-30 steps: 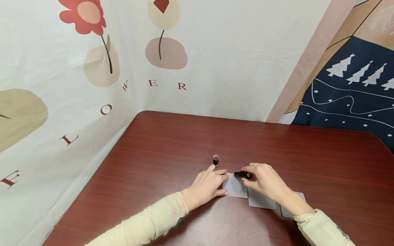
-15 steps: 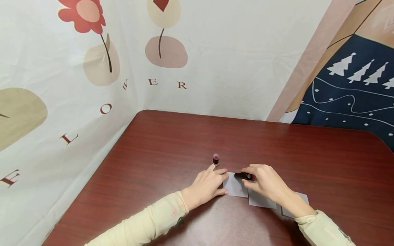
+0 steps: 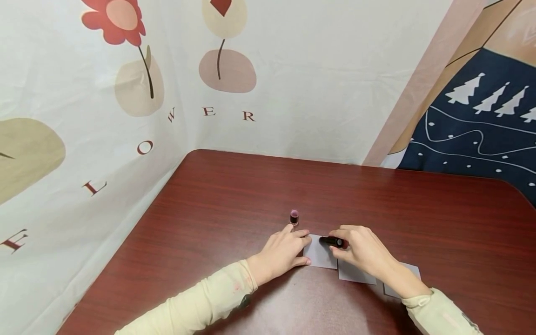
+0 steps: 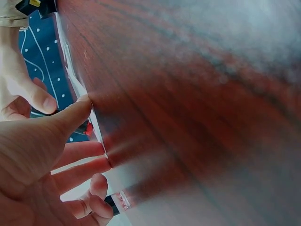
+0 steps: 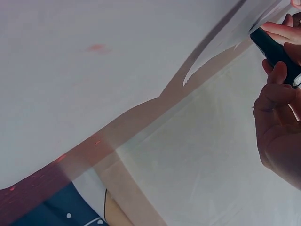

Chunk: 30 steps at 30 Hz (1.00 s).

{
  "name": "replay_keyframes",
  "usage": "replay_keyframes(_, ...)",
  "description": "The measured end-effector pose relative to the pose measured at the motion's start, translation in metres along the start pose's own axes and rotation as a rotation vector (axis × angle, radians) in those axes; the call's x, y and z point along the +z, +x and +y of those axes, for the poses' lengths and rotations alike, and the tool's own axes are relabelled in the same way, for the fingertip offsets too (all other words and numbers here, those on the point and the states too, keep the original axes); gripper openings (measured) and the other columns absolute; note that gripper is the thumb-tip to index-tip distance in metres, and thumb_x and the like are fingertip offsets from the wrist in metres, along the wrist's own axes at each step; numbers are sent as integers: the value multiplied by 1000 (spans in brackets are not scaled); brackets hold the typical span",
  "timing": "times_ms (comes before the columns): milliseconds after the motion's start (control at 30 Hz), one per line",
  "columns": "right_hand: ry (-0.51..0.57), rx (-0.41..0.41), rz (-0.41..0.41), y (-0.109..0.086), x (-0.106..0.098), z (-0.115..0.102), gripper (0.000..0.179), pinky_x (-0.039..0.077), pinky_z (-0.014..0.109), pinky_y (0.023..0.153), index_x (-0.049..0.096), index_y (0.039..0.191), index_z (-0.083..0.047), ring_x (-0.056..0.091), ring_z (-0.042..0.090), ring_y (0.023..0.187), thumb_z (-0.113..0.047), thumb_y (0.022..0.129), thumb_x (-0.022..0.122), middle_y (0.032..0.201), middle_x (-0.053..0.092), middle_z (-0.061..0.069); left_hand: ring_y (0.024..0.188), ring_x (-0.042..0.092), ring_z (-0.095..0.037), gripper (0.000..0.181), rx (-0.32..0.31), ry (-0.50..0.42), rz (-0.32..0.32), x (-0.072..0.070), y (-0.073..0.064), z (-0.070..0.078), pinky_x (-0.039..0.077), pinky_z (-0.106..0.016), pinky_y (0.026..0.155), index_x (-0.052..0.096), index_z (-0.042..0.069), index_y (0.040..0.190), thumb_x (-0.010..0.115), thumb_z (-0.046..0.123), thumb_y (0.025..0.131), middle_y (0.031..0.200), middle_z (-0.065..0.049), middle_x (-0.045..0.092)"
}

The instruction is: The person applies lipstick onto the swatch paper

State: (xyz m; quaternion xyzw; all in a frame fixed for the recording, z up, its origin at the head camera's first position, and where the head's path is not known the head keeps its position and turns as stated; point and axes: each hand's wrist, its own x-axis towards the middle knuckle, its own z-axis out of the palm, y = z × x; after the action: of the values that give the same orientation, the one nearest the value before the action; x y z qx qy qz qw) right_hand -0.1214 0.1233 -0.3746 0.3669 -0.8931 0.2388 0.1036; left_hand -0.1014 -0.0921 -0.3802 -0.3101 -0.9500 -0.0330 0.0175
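Observation:
My right hand (image 3: 363, 244) pinches a short black tube (image 3: 333, 241) between thumb and fingers, its end over a white card (image 3: 321, 253). What the tube is cannot be told; in the right wrist view the dark tube (image 5: 273, 48) shows in the fingers. The left hand (image 3: 284, 251) lies spread on the card's left edge, fingers and thumb against it. Just beyond its fingers stands a small black, pink-topped cylinder (image 3: 294, 217); the left wrist view shows its clear end (image 4: 123, 200) close to the curled outer fingers.
Another white card (image 3: 355, 273) lies right of the first, partly under the right hand. A third card (image 3: 412, 267) is partly covered by the right wrist. The dark red tabletop (image 3: 234, 195) meets a printed cloth (image 3: 301, 107) at the back and left.
The right hand and its black tube have shifted very slightly toward me and right. The left hand and cards look nearly unmoved.

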Motion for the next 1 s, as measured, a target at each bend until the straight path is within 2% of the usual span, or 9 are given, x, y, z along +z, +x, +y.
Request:
replay_keyframes(333, -8, -14, -19, -1, -1, -3, 20, 36, 17, 48, 71, 91, -4, 39, -2, 53, -8, 72, 73, 78, 62, -5, 105, 51, -24, 44, -4, -5, -6, -1, -1, 0, 51, -32, 70, 66, 18, 113, 66, 47, 80, 129, 3, 55)
replay_keyframes(1000, -15, -40, 3, -5, -2, -7, 19, 37, 17, 48, 71, 89, -4, 42, -2, 54, -7, 70, 73, 77, 62, -6, 110, 50, -25, 47, -11, -10, -3, -1, -2, 1, 51, -33, 73, 65, 17, 117, 65, 47, 81, 130, 3, 54)
